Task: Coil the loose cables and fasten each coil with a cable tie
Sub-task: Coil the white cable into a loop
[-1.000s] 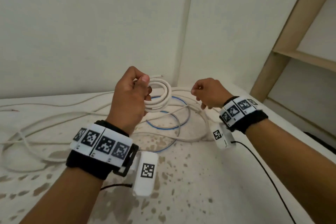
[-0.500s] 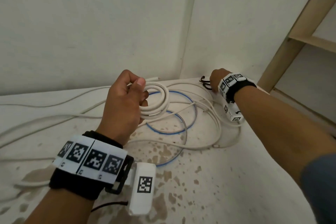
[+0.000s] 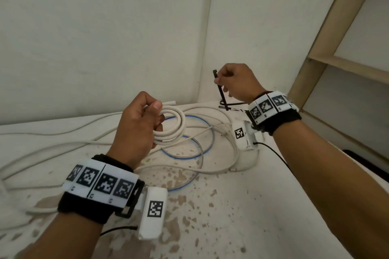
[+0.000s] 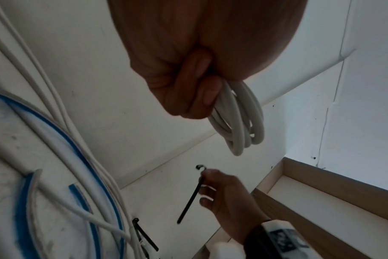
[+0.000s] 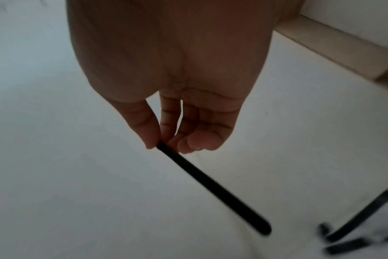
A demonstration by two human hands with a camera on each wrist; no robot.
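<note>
My left hand (image 3: 139,124) grips a small coil of thick white cable (image 3: 174,126), held up above the table; in the left wrist view the coil (image 4: 239,122) hangs below my curled fingers. My right hand (image 3: 235,84) pinches a black cable tie (image 3: 220,92) near its head end, lifted over the table's far corner, the strap hanging down. The right wrist view shows thumb and fingers pinching the tie (image 5: 210,185). More black ties (image 3: 231,105) lie in the corner beneath it.
Loose white cables (image 3: 63,145) and a blue-edged cable loop (image 3: 189,149) sprawl across the stained white table (image 3: 231,216). White walls meet just behind the corner. A wooden shelf frame (image 3: 328,33) stands at the right.
My right hand reached to the far corner, took one black cable tie and has lifted it off the table. The left hand kept holding the white coil.
</note>
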